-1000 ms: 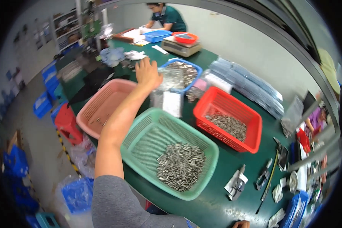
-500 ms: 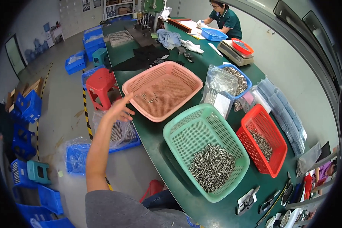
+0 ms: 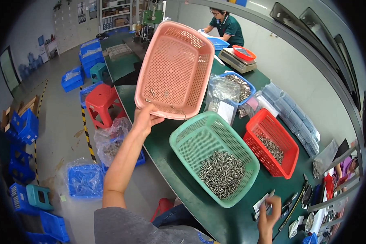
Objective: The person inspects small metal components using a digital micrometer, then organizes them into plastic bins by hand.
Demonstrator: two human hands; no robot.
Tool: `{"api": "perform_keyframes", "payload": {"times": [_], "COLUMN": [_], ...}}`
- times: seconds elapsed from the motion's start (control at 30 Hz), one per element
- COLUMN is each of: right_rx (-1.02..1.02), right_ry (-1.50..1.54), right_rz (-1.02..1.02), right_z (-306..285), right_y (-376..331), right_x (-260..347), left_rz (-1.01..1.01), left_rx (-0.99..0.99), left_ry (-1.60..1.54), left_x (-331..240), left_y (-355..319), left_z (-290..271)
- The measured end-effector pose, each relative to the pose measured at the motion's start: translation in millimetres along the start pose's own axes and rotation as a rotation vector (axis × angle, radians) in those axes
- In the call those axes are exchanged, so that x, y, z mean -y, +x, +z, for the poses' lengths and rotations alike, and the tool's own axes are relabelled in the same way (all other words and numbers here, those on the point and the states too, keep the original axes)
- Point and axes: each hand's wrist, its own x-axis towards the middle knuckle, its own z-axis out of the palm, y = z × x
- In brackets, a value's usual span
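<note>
My left hand point(image 3: 145, 121) grips the near rim of a pink perforated plastic basket point(image 3: 173, 67). The basket is raised off the table and tilted toward me, with a few small metal pins point(image 3: 152, 92) near its low edge. Below it on the table stands a green basket point(image 3: 197, 142) holding a heap of short metal pins point(image 3: 221, 174). At the lower right my right hand point(image 3: 269, 214) is beside a caliper-like tool point(image 3: 261, 202), thumb and forefinger curved with a gap between them. Nothing shows in its grasp.
A red basket point(image 3: 286, 160) with more pins stands right of the green one. Behind are a blue tray point(image 3: 252, 91) of metal parts, plastic bags point(image 3: 223, 95) and a scale point(image 3: 236, 63). Another person point(image 3: 227, 26) works at the far end. A red stool point(image 3: 103, 103) stands at left.
My left hand has taken hold of the pink basket and lifted and tilted it; the pins inside have slid to its near edge. My right hand has come into view at the lower right.
</note>
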Motion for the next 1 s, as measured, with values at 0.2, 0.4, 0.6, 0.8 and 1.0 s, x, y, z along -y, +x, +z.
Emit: {"api": "perform_keyframes", "payload": {"times": [0.2, 0.4, 0.6, 0.8, 1.0], "right_rx": [0.145, 0.241, 0.339, -0.319, -0.536], "right_ry": [0.267, 0.241, 0.493, 0.806, 0.599], "right_rz": [-0.125, -0.121, 0.085, 0.328, 0.147], "right_z": [66, 97, 114, 94, 40], "right_y": [115, 146, 161, 180, 167], "right_x": [44, 52, 44, 42, 10], "left_rz": [0.150, 0.001, -0.262, -0.519, -0.540], "left_rx": [-0.066, -0.053, 0.154, 0.467, 0.484], "left_ry": [0.000, -0.014, -0.409, -0.440, -0.342], "left_x": [-5, -12, 5, 56, 84], "left_y": [-6, 16, -19, -69, -85], "left_z": [49, 38, 70, 126, 163]}}
